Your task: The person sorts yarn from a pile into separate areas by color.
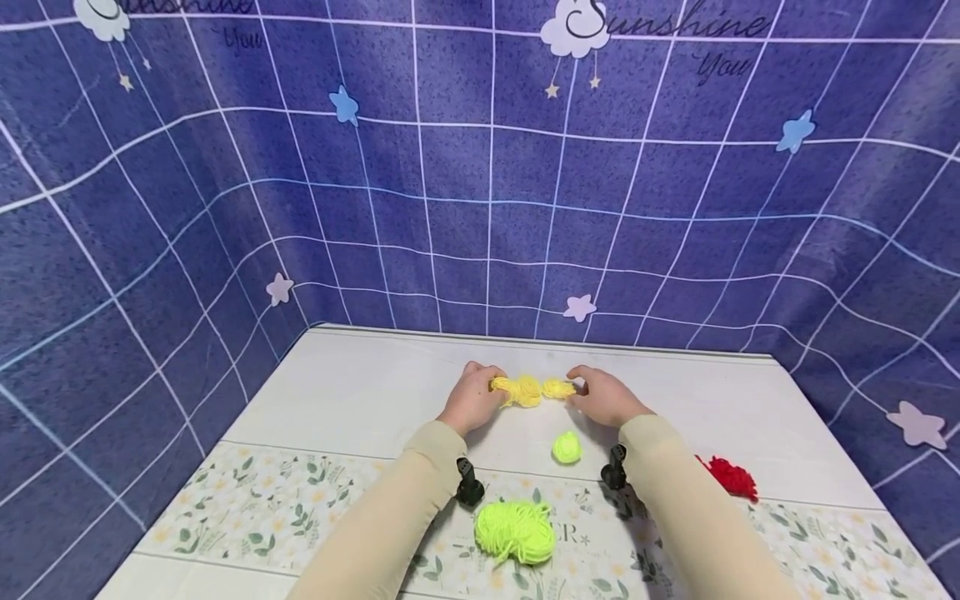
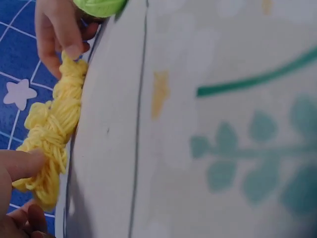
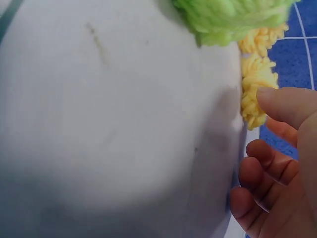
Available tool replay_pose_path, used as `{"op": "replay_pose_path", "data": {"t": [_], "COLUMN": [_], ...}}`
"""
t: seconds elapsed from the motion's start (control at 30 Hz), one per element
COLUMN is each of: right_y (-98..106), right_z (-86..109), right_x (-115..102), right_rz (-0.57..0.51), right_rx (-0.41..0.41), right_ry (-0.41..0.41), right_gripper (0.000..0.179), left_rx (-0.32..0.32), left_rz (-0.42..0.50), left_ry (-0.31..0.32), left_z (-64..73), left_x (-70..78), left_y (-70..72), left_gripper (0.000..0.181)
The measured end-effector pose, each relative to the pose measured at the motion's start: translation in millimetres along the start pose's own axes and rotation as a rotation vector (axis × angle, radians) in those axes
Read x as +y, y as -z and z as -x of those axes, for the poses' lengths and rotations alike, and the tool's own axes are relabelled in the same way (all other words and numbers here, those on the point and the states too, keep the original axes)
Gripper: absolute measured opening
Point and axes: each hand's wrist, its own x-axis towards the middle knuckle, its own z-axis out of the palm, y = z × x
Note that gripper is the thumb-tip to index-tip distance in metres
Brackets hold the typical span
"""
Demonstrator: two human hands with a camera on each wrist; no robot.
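Left hand (image 1: 474, 397) gripping a yellow yarn bundle (image 1: 527, 390), right hand (image 1: 603, 397) pinching a smaller yellow tuft (image 1: 558, 389) beside it, near the far edge of the bench (image 1: 375, 375), small lime ball (image 1: 567, 447) nearby.

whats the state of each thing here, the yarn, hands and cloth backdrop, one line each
Lumpy yellow yarn bundle: held at both ends; one piece or two, cannot tell
Left hand: fingers curled, gripping its left end
Right hand: pinching its right end
Small round neon-green yarn ball: wound, in neither hand
Large oval neon-green yarn skein: wound, strands loose, in neither hand
Red yarn bundle: lying, in neither hand
Blue grid-patterned fabric backdrop: hanging, rippled
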Motion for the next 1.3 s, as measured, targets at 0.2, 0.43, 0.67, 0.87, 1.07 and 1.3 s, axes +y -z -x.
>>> {"op": "replay_pose_path", "data": {"t": [0.2, 0.43, 0.67, 0.87, 1.07, 1.3], "right_y": [3, 9, 6, -5, -17, -30], "right_z": [9.3, 28.2, 56.9, 80.2, 94.4, 90.4], "right_x": [1, -2, -6, -12, -12, -10], "right_rz": [-0.038, -0.111, -0.122, -0.19, -0.207, -0.158], "right_rx": [0.016, 0.036, 0.027, 0.013, -0.016, 0.008], "right_ry": [0.043, 0.106, 0.177, 0.208, 0.155, 0.107], "right_gripper": [0.048, 0.047, 0.043, 0.043, 0.048, 0.042], "left_rx": [-0.007, -0.012, -0.066, -0.205, -0.356, -0.542], "left_rz": [-0.036, -0.031, 0.061, 0.106, 0.123, 0.052], "left_ry": [0.01, -0.005, -0.093, -0.182, -0.246, -0.309], "left_z": [5.9, 22.6, 55.2, 91.1, 113.9, 123.8], "left_x": [-4.0, -4.1, 1.1, 4.7, 13.2, 17.3], "left_y": [-4.0, 8.7, 23.1, 34.0, 36.9, 31.8], "left_gripper": [0.041, 0.051, 0.05, 0.05, 0.048, 0.064]}}
